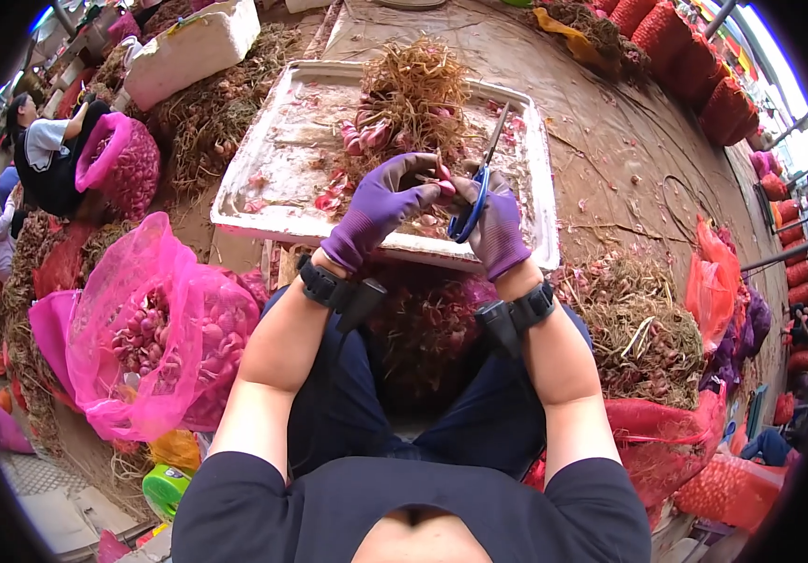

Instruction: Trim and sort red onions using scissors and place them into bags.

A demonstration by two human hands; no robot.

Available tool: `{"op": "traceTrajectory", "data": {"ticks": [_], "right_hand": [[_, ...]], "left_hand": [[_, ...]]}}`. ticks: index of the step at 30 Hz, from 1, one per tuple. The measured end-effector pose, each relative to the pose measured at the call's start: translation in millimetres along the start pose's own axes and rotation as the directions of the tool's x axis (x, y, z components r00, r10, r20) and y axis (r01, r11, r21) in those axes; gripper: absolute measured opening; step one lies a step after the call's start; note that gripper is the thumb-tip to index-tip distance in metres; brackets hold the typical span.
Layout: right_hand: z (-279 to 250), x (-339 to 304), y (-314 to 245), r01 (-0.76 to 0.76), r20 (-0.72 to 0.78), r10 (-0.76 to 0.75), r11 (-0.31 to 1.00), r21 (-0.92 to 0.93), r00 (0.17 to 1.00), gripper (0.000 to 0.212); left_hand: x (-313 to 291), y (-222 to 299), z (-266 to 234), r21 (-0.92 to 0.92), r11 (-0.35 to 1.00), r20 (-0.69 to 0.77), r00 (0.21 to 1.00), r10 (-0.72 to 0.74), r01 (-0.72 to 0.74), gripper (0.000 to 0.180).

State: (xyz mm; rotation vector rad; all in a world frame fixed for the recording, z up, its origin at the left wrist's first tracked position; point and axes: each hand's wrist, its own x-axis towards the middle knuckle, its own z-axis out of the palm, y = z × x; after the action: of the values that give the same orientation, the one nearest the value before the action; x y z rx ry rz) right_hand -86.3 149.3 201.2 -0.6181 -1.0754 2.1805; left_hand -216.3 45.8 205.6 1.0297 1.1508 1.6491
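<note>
Both my hands wear purple gloves and meet above the near edge of a white foam tray (282,221). Between the fingertips of my left hand (387,199) is a small reddish shallot (443,178), pinched. My right hand (498,214) is wrapped round blue-handled scissors (470,208), whose blades point up and away; its fingertips are close beside the shallot. Whether those fingertips touch the shallot I cannot tell. Farther back in the tray lies a heap of shallots with dry stalks (413,89), with loose pink bulbs (365,138) at its near left side.
To my left stands an open pink mesh bag (122,375) of trimmed shallots. Dry stalk piles (639,328) lie to my right, next to a red mesh bag (667,441). A white foam box (196,54) sits far left. Another person (52,155) sits at the left beside a full pink bag.
</note>
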Motion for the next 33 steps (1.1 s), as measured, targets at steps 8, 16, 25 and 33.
{"op": "traceTrajectory", "data": {"ticks": [8,16,25,33], "right_hand": [[-2,4,12,-0.075,-0.037,0.075,0.997,0.019,0.996,0.033],[3,3,11,-0.110,0.056,0.113,0.993,-0.050,0.992,0.042],[7,0,6,-0.048,-0.043,0.045,0.997,-0.065,0.998,0.042],[-4,13,11,0.263,0.013,-0.278,0.893,-0.364,0.961,0.033]], "left_hand": [[5,-18,-17,-0.010,1.000,-0.114,0.993,-0.019,0.018,0.018],[5,-21,-9,0.306,0.923,-0.160,0.943,0.293,-0.235,0.011],[9,-14,-19,-0.047,0.999,-0.060,0.998,-0.010,0.007,0.027],[6,-11,-6,-0.061,0.992,-0.052,0.992,-0.115,0.112,0.022]]}}
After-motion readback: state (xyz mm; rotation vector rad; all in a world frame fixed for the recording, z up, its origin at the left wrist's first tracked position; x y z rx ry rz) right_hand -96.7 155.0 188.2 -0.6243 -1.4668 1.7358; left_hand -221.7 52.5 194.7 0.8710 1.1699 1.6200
